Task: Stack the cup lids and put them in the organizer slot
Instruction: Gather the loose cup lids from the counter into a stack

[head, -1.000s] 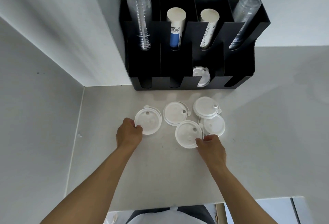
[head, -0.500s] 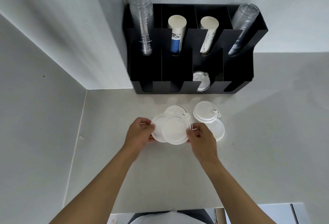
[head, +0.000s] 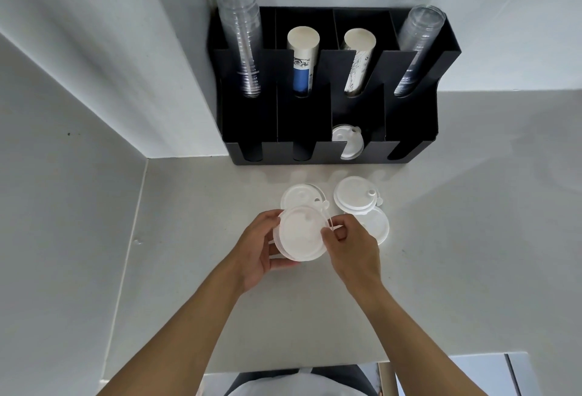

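Note:
Two white cup lids, one laid on the other, form a small stack (head: 301, 238) held above the counter between both hands. My left hand (head: 256, 249) grips its left edge from below. My right hand (head: 351, 246) pinches its right edge. Behind the stack, one lid (head: 297, 195) lies flat on the counter. To the right lie a lid (head: 354, 192) and, partly under it, another lid (head: 376, 227). The black organizer (head: 409, 118) stands against the wall, and its third lower slot holds white lids (head: 346, 142) on edge.
The organizer's upper slots hold clear plastic cups (head: 244, 49), two sleeves of paper cups (head: 302, 61) and more clear cups (head: 415, 49). A wall (head: 94, 49) juts out on the left. The counter's front edge (head: 315, 364) runs near my body.
Both hands picked up a lid each from the counter, brought them together and set one on the other; the pair now sits more squarely aligned than half a second ago.

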